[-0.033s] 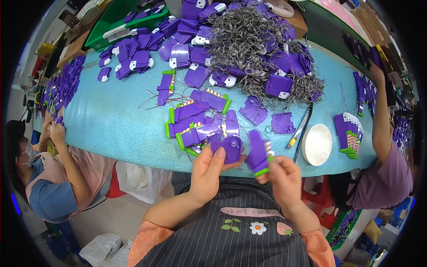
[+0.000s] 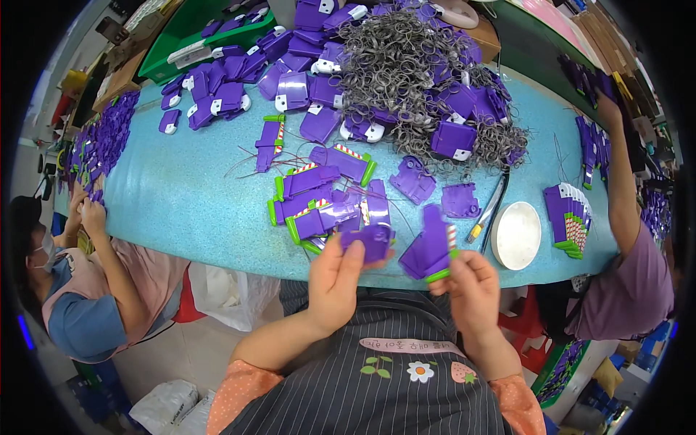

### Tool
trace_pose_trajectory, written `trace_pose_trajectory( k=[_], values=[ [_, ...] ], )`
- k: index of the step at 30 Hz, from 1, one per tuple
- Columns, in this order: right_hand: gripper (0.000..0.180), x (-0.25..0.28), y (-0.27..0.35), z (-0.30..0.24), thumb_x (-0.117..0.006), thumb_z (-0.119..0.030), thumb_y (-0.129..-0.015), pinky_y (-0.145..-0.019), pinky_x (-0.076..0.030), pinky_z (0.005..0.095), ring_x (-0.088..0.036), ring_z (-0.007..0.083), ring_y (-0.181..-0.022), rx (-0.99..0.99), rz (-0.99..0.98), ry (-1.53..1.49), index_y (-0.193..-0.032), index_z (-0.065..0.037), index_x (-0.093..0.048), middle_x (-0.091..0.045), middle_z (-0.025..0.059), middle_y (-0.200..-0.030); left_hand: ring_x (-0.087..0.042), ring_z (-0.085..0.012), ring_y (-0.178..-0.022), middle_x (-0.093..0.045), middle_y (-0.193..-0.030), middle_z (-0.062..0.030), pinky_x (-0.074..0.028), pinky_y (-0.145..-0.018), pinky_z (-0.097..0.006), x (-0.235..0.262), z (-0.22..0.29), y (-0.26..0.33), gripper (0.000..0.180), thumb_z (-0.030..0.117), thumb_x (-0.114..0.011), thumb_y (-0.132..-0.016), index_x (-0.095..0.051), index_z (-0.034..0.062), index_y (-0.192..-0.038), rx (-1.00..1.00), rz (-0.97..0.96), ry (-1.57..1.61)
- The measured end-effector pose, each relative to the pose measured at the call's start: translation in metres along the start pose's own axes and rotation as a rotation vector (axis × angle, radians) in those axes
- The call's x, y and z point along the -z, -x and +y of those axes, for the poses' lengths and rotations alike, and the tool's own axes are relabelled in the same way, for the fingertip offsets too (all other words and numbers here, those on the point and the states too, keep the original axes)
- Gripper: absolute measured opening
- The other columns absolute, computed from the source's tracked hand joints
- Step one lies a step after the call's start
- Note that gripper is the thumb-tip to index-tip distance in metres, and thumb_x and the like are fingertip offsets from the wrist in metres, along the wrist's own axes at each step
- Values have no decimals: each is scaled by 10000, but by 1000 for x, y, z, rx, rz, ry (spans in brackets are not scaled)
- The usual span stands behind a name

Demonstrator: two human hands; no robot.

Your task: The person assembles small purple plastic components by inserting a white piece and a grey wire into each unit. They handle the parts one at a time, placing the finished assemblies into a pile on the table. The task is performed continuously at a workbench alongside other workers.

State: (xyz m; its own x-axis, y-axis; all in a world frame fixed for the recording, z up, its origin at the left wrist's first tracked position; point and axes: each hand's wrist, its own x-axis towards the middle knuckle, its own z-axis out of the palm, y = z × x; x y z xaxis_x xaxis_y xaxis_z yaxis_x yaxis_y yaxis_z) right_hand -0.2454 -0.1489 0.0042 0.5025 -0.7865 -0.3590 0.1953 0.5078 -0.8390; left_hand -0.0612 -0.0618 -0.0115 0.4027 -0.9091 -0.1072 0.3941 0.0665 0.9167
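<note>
Hands unchanged: left hand (image 2: 335,279) pinching flat purple plastic piece (image 2: 368,242); right hand (image 2: 470,284) grasping green-edged purple wing (image 2: 429,252), 3 o'clock.

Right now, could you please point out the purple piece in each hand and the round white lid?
Purple piece in left hand (image 2: 368,243), head view, its flat face.
Purple piece with green tip in right hand (image 2: 428,254), head view, its purple body.
Round white lid (image 2: 516,234), head view, its centre.

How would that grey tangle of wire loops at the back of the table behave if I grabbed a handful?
The grey wire loops look thin and springy, heaped and interlocked, so a handful would probably drag neighbours along rather than come out clean. They seem light for their bulk. Purple plastic pieces lie half buried in the heap and may snag and lift too.
</note>
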Motion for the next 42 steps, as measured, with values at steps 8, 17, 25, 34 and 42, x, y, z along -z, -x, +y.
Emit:
trace_pose_trajectory(
  k=[8,17,25,34,42],
  values=[
    [140,-8,12,-16,-497,-59,-900,-609,-541,275,-641,181,-702,61,-151,74,-972,52,-542,-638,157,-839,-534,-128,-1027,-548,-1141,-91,-411,-894,-261,24,5,-36,361,210,-359,-982,-422,-5,-1265,-57,131,-173],
    [106,-22,4,11,-538,-73,-896,-676,-517,236,-636,137,-802,-349,-347,201,-945,21,-537,-637,94,-887,-549,-275,-1077,-470,-1226,-224,-458,-900,-372,-4,6,4,396,257,-238,-994,-277,18,-1307,207,-176,257],
    [167,-23,-4,-7,-571,-88,-880,-722,-507,262,-622,142,-852,-264,-512,392,-1017,6,-553,-632,62,-901,-609,-289,-969,-546,-1116,-211,-494,-840,-386,1,16,21,322,206,-314,-980,-305,21,-1243,230,-124,190],
    [348,-41,-44,-39,-488,-145,-919,-679,-488,276,-597,164,-762,56,-105,172,-1200,60,-498,-615,174,-1023,-624,-173,-832,-598,-1026,-155,-498,-746,-319,-8,25,31,291,174,-348,-970,-373,-38,-1168,366,-461,-444],
    [81,-44,-3,-22,-624,14,-775,-419,-340,215,-438,52,-467,500,-110,708,-853,25,-606,-542,10,-604,-598,-155,-929,-590,-1055,-117,-481,-819,-279,-5,24,26,269,122,-398,-962,-411,-11,-1196,338,-145,144]
  ],
)
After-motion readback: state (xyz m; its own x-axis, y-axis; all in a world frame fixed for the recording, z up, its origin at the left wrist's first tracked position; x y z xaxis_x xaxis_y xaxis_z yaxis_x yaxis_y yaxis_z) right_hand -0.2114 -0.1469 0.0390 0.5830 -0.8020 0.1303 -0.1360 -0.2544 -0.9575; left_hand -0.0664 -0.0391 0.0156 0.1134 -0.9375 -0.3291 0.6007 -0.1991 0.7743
